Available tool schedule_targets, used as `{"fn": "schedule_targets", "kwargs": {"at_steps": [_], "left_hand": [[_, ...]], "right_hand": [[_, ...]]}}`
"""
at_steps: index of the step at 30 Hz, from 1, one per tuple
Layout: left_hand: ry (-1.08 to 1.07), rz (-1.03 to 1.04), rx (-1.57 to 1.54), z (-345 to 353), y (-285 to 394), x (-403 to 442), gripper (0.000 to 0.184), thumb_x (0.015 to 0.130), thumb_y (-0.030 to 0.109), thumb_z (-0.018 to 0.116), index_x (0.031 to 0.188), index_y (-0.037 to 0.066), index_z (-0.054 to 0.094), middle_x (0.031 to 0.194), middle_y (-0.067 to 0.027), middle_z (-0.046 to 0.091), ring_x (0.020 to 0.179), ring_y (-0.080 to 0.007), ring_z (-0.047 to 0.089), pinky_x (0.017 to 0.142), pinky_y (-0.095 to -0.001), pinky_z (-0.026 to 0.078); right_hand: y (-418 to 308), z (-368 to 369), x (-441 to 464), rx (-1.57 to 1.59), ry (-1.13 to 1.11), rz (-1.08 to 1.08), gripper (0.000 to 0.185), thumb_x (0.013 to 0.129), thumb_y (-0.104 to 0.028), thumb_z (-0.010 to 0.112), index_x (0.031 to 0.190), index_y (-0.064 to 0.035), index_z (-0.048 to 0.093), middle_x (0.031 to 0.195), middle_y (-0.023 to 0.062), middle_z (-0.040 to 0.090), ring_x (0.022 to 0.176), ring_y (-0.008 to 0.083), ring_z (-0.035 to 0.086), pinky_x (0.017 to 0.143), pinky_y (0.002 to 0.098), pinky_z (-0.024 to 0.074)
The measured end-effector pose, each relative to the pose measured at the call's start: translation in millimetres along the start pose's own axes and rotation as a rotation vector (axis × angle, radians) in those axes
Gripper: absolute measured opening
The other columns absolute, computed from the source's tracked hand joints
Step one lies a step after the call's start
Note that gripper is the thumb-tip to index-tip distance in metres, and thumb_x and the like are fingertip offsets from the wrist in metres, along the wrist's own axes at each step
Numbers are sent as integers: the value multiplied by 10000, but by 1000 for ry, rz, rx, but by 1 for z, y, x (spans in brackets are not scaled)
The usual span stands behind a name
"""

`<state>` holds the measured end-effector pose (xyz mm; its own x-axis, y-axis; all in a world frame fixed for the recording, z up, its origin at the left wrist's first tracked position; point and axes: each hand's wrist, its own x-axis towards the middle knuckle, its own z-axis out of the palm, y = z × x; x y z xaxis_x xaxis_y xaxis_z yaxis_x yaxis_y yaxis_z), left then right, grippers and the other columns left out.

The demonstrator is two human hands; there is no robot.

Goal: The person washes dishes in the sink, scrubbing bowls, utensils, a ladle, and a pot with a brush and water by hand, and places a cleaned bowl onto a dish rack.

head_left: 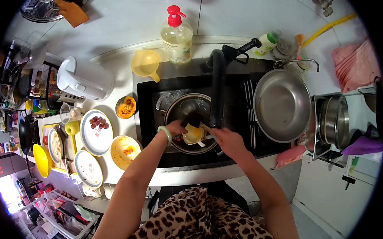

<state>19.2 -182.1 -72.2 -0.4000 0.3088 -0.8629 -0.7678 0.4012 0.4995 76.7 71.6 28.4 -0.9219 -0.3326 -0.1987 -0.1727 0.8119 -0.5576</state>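
"Where is the small yellow and white cup (193, 135)?"

"Over the round metal pot (172, 113) in the black sink (150, 108). I think that's so drips fall there."

"What are the hands doing?"

"The left hand (175, 129) is at the cup's left side, likely to keep it steady. Its fingers curl, but I can't tell how each one sits. The right hand (232, 141) pinches the wooden handle of a dark brush (194, 118), fingers close together, maybe so it won't slip."
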Motion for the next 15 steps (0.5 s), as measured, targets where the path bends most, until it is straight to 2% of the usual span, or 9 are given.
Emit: {"fn": "schedule_targets", "kwargs": {"at_steps": [3, 4, 7, 10, 13, 15], "left_hand": [[120, 147, 205, 0, -6, 22, 468, 753, 61, 680, 1164, -14, 469, 676, -90, 551, 505, -165, 529, 403, -310, 400], [169, 172, 165, 4, -1, 21, 463, 746, 45, 667, 1166, -16, 483, 641, -104, 534, 460, -163, 497, 369, -306, 367], [152, 91, 111, 7, 7, 26, 503, 750, 44, 673, 1206, 15, 463, 689, -92, 554, 501, -158, 514, 403, -313, 388], [36, -10, -211, -1, 8, 12, 555, 757, 37, 674, 1256, 55, 430, 741, -69, 567, 554, -155, 533, 451, -324, 415], [64, -64, -305, 4, 12, -4, 626, 761, 23, 674, 1312, 93, 386, 774, -48, 569, 587, -152, 532, 493, -330, 427], [144, 39, -147, 7, 13, -5, 607, 732, 22, 683, 1271, 43, 403, 748, -93, 568, 551, -162, 536, 446, -320, 416]], "right_hand": [[7, 8, 27, -130, -105, 64, 325, 821, -89, 541, 1134, -147, 607, 889, 132, 635, 752, 346, 635, 659, 429, 521], [12, 14, 34, -173, -124, 86, 319, 819, -91, 534, 1125, -144, 611, 868, 133, 634, 751, 348, 634, 661, 432, 520], [23, 23, 54, -125, -76, 173, 329, 801, -82, 535, 1114, -146, 613, 821, 148, 636, 751, 351, 634, 656, 448, 515], [14, 7, 54, -120, -170, 176, 343, 799, -94, 534, 1132, -140, 606, 798, 157, 641, 760, 348, 640, 667, 455, 515], [-21, -14, 25, -7, -142, 36, 363, 794, -91, 539, 1148, -145, 600, 794, 162, 651, 765, 345, 647, 679, 451, 518], [-32, 0, 26, -92, -214, 113, 381, 793, -98, 547, 1167, -158, 592, 803, 162, 655, 781, 347, 647, 687, 448, 519]]}}
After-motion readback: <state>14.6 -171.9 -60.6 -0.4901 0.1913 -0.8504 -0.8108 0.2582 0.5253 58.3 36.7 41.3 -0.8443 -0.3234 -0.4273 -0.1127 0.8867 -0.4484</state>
